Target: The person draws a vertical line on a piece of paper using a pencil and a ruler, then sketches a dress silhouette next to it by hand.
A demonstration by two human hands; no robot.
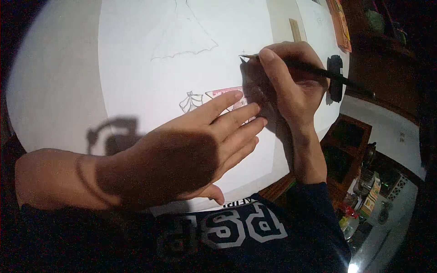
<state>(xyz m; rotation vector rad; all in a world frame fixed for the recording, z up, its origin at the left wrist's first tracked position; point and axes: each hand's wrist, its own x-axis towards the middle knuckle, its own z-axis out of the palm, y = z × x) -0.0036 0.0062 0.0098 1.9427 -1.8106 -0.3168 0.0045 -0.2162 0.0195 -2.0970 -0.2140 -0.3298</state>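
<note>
My right hand [296, 79] grips a slim dark pencil [336, 77], its tip at the white paper [136, 86] beside a small cross mark. With fingers stretched out, my left hand [200, 141] lies over the lower part of the sheet. Under its fingertips is a clear ruler with pink markings [223, 91], apparently a set square; much of it is hidden by the hand and shadow. A small pencil sketch [191, 101] of a garment-like shape is left of the ruler. Higher up is a larger outline of a flared skirt [184, 38].
A black object [335, 78] lies at the table's right edge, near a wooden strip [295, 30] and an orange booklet [340, 27]. At lower right stands a wooden shelf [350, 136], with assorted items [364, 200] beyond. Shadows of my head and hands fall across the paper.
</note>
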